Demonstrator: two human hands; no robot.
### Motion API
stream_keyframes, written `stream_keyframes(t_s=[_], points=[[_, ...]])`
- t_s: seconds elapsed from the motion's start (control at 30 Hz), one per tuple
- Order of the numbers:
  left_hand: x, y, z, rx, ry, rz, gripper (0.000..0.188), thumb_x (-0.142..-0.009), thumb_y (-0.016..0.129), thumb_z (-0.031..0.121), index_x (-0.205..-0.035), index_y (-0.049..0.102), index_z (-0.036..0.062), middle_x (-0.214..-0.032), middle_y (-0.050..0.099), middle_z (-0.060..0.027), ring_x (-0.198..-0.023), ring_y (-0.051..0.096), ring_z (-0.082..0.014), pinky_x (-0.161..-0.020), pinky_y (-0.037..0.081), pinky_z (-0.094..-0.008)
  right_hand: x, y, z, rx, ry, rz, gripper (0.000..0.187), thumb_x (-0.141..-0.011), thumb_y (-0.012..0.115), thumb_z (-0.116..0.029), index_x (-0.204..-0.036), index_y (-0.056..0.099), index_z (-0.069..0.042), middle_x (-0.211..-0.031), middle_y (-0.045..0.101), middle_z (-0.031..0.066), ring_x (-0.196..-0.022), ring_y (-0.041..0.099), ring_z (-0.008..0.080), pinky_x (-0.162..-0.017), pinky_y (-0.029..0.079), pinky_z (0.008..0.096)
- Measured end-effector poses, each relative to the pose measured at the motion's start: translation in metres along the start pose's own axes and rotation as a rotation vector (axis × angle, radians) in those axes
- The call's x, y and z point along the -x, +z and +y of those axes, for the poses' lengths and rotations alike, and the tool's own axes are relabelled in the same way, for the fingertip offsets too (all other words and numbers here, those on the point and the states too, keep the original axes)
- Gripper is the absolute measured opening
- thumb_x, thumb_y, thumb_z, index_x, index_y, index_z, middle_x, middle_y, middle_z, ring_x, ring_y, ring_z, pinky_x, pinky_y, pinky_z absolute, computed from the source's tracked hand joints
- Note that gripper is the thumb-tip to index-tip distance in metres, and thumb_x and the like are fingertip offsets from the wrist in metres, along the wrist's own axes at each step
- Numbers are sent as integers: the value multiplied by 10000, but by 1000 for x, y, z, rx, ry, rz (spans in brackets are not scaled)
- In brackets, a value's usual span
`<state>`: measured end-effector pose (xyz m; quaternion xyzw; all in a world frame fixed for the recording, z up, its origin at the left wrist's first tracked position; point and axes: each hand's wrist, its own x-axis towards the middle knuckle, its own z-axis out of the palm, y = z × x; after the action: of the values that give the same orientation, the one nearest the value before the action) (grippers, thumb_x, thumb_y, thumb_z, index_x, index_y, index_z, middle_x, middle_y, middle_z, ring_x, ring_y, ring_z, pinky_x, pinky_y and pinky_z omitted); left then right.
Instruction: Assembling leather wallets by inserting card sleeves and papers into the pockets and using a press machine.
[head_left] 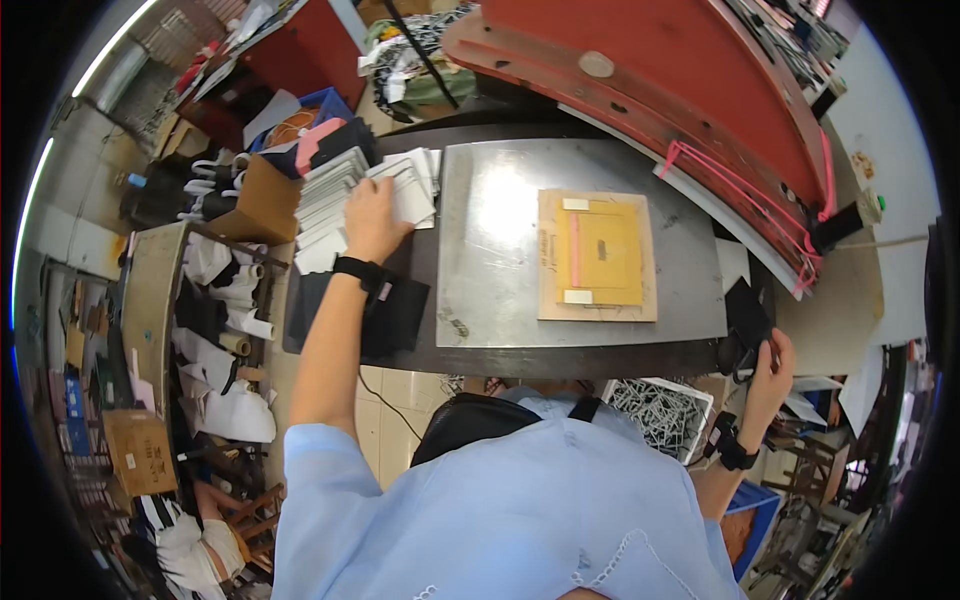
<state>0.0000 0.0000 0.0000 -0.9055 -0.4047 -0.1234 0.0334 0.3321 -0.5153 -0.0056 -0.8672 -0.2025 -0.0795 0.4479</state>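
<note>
Right hand (772, 362) pinching flat black piece (748, 312), left hand (372, 215) on white sheets (345, 195)

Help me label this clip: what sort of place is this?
Probably a small workshop for pressing or die-cutting: a red press over a metal plate, a cardboard template, and stacked white pieces under the left hand.

left hand (372, 218) on white sheets (345, 190) — right hand (770, 372) holds black piece (747, 312)

A fanned stack of flat white-grey sheets (345, 195) lies at the left end of the workbench, under the left hand. A small flat black piece (748, 312) is held tilted, off the bench's right edge.
</note>
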Motion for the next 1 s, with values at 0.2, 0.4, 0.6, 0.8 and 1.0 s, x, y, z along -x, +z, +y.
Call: stream_keyframes(t_s=[0.2,0.4,0.6,0.8,1.0], points=[[0,3,-19,112,118,154,539,-660,809,107,-1103,506,65,-998,588,-139,-967,583,-354,-806,443,-432,-1,11,-54,-98,-97,-5,213,-950,608,-81,-1151,641,-16,-1214,621,83,-1062,594,175,-907,459,287],[8,-54,-11,182,23,172,223,-896,659,161,-1045,602,6,-983,624,-171,-886,625,-349,-741,486,-398,-1,15,-64,-264,-22,-83,207,-955,612,-72,-1149,646,-9,-1131,646,60,-996,603,136,-874,464,254],[48,-125,58,1488,-286,204,233,-998,546,156,-1158,571,-12,-1070,686,-89,-903,669,-153,-823,527,-298,11,35,-88,-588,186,-272,255,-970,599,-104,-1202,629,-4,-1059,683,70,-916,628,97,-762,499,232],[96,-94,154,1872,-337,-508,316,-990,573,132,-1248,528,-46,-1119,676,-110,-951,662,-110,-844,528,-257,36,86,-144,-780,203,-866,255,-995,569,-157,-1180,632,6,-958,697,49,-802,622,89,-677,499,229],[108,-72,187,1771,-317,-575,297,-986,602,149,-1210,543,-37,-1025,701,-106,-886,648,-76,-778,527,-220,48,105,-168,-769,262,-1008,230,-971,626,-183,-1100,642,7,-833,654,4,-685,538,45,-599,440,198]])
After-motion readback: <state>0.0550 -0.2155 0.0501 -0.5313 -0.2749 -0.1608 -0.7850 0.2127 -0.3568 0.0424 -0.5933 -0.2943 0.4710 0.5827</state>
